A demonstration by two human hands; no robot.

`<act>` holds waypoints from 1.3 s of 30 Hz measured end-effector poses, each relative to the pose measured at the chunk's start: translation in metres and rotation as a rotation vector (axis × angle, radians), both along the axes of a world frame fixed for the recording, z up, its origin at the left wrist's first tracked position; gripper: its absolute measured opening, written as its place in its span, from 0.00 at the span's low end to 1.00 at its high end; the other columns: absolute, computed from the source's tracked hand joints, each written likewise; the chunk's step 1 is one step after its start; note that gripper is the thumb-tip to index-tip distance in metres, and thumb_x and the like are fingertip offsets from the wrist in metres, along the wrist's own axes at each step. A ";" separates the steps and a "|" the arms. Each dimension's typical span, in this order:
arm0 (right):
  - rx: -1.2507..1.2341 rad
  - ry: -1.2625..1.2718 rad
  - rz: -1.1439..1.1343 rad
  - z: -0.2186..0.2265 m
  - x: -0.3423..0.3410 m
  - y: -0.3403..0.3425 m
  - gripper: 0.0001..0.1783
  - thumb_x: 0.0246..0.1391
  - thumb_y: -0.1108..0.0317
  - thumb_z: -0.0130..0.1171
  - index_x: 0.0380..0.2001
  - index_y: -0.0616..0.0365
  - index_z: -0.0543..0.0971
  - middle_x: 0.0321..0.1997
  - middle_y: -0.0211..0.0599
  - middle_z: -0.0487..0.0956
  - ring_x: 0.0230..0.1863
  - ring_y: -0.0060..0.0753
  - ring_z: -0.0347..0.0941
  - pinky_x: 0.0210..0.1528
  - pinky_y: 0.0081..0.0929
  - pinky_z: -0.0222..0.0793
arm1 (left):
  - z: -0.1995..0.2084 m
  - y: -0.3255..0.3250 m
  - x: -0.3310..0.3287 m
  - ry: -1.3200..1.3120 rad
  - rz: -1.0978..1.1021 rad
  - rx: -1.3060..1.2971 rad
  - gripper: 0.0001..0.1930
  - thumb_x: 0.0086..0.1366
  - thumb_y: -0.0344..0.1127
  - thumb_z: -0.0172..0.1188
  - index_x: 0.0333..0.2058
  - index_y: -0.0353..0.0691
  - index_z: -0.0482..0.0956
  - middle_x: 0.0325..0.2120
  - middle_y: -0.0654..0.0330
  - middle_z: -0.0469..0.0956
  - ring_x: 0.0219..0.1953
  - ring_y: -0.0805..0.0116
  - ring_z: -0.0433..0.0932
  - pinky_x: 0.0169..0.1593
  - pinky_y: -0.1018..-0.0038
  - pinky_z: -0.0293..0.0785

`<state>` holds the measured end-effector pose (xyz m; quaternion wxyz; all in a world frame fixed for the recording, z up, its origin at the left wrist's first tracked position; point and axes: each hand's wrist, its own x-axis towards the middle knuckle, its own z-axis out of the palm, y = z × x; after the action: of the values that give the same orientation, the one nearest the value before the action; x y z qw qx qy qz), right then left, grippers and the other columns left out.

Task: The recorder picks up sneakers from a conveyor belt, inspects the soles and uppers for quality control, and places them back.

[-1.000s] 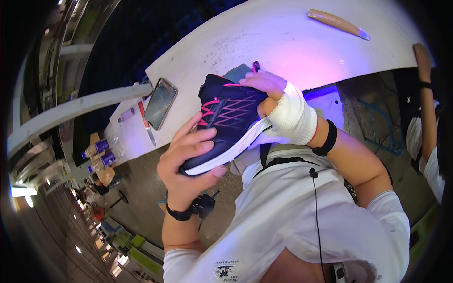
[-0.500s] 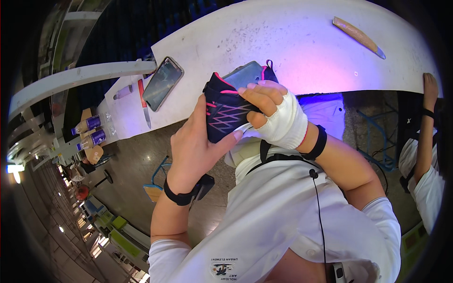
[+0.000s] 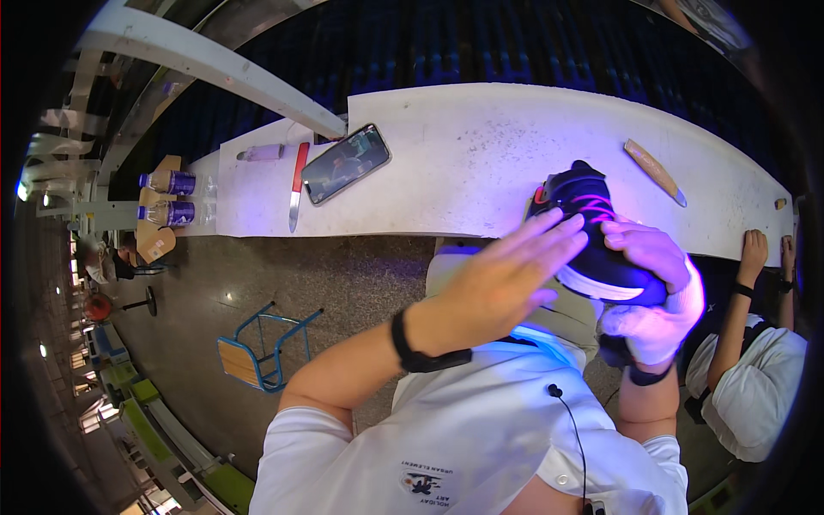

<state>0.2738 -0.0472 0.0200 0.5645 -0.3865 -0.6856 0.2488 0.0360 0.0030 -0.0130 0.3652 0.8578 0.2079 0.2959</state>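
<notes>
A black sneaker (image 3: 577,249) with pink laces and a white sole is held just off the table's near edge, under violet light. My right hand (image 3: 657,270), in a white fingerless glove, is closed round the sneaker near its toe. My left hand (image 3: 506,266) is bare; its fingers lie stretched flat against the shoe's left side, slightly smeared by motion. The shoe's underside and part of its toe are hidden by my hands.
On the white table (image 3: 463,163) lie a phone (image 3: 347,164), a red-handled knife (image 3: 299,184), a purple-tinted tube (image 3: 260,153) and a wooden-handled knife (image 3: 654,172). Bottles (image 3: 176,182) stand at the left end. A blue-framed stool (image 3: 266,348) is on the floor. At right sits a co-worker (image 3: 742,369).
The sneaker has moved right and been turned, now showing its laces. My left hand has loosened from gripping to lying flat on it. My head view has shifted.
</notes>
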 end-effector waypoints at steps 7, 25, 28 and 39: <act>-0.052 -0.157 -0.023 -0.003 -0.004 -0.014 0.44 0.34 0.43 0.83 0.50 0.63 0.81 0.48 0.52 0.87 0.55 0.60 0.84 0.62 0.54 0.77 | -0.052 -0.024 0.014 -0.253 0.217 -0.138 0.30 0.48 0.27 0.77 0.51 0.35 0.76 0.48 0.49 0.77 0.49 0.48 0.78 0.54 0.60 0.76; -0.134 0.071 -0.115 -0.036 0.051 -0.031 0.29 0.45 0.58 0.85 0.42 0.59 0.78 0.47 0.53 0.86 0.54 0.58 0.84 0.64 0.60 0.76 | -0.037 -0.012 0.074 -0.248 0.224 -0.078 0.27 0.46 0.36 0.85 0.40 0.40 0.75 0.36 0.56 0.76 0.39 0.52 0.76 0.60 0.49 0.73; -0.144 0.388 -0.065 -0.048 0.070 -0.034 0.25 0.43 0.74 0.80 0.45 0.63 0.80 0.51 0.55 0.86 0.59 0.56 0.82 0.68 0.54 0.73 | -0.033 -0.006 0.080 -0.079 0.272 0.064 0.27 0.46 0.36 0.84 0.41 0.39 0.76 0.45 0.51 0.76 0.46 0.48 0.77 0.64 0.49 0.71; -0.495 -0.168 -0.621 -0.097 0.120 -0.071 0.29 0.60 0.51 0.63 0.52 0.68 0.85 0.47 0.47 0.88 0.49 0.36 0.85 0.56 0.32 0.76 | -0.041 0.061 0.054 0.042 -0.132 -0.472 0.40 0.55 0.36 0.78 0.66 0.41 0.74 0.69 0.52 0.71 0.76 0.48 0.62 0.80 0.52 0.49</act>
<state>0.3937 -0.1179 -0.0768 0.4448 -0.7183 -0.4996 0.1915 0.0897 0.0641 -0.0544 0.5697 0.7663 0.2222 0.1969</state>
